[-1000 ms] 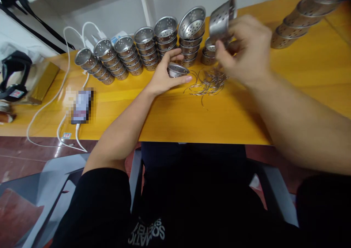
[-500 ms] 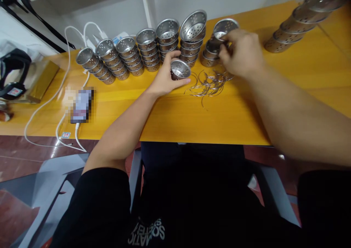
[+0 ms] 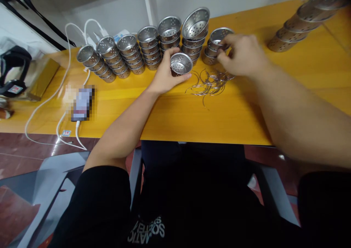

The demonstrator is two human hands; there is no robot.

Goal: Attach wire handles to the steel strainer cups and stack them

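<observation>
Silver metal, punched with small holes, makes up the cups on a yellow wooden table (image 3: 203, 127). Along its far side, from left to centre, six tall stacks (image 3: 131, 57) of cups stand in a row, mouths up, several cups high; the rightmost has its top cup tilted. Just right of them is a short stack (image 3: 210, 53), which looks three cups high, so it seems less built up than its neighbours. The right hand (image 3: 244, 54) pinches the rim of its upper cup (image 3: 219, 35), thumb and fingers close together; that cup appears seated on those beneath. The left hand (image 3: 164, 74) curves thumb and fingers around a single cup (image 3: 181, 63), mouth up, near the row but outside any stack. A tangle of thin curved wires (image 3: 211, 83) lies loose between and nearer than the two hands; none can be made out inside the single cup. At the far right, a leaning stack (image 3: 292, 30) rises partly out of view, its full count unclear. On the left lies a phone (image 3: 81, 103) with a white cable (image 3: 78, 129).
</observation>
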